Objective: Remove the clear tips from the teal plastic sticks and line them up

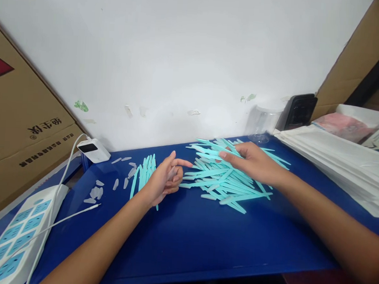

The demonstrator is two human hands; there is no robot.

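Note:
A large loose pile of turquoise eyebrow razors [234,187] lies on the blue table. My right hand [255,162] is over the top of this pile, thumb and fingers closed on several turquoise razors [208,152] that point left. Left of the pile hovers my left hand [168,179], empty, with thumb and index finger stretched apart and the other fingers curled. The index fingertip comes close to the pile's left edge. Just behind and left of that hand, a smaller row of razors [147,167] lies side by side, partly hidden by it.
Small clear blade caps [96,193] are scattered on the left of the table [202,241]. A white power strip [23,230], a cable and a white device with a dark screen [94,150] stand at left. A clear plastic jar [263,125] and stacked white sheets [339,159] are at right.

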